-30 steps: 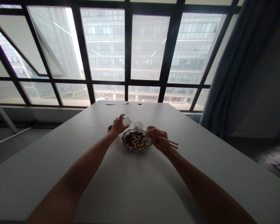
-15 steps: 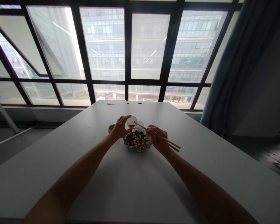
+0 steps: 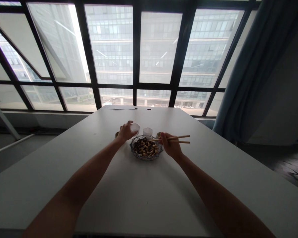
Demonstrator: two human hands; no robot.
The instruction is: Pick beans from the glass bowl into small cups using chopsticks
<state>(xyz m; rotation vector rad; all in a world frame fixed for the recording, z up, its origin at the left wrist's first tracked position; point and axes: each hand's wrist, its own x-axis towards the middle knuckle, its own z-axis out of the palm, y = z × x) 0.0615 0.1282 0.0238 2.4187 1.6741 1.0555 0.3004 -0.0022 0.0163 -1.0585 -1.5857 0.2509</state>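
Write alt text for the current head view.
Right hand holds chopsticks with their tips at a glass bowl of nuts and dark pieces; left hand holds a translucent cup. Another translucent cup stands behind the bowl on a white table, facing large windows.

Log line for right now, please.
left hand: holds cup | right hand: holds chopsticks, tips at bowl | bowl: nuts, dark bits | second cup: behind bowl

A blue curtain (image 3: 240, 79) is hung right of both grips; beyond them, a building (image 3: 111, 43) is framed by black-barred windows (image 3: 136, 49) and white paper (image 3: 114, 107) is laid.
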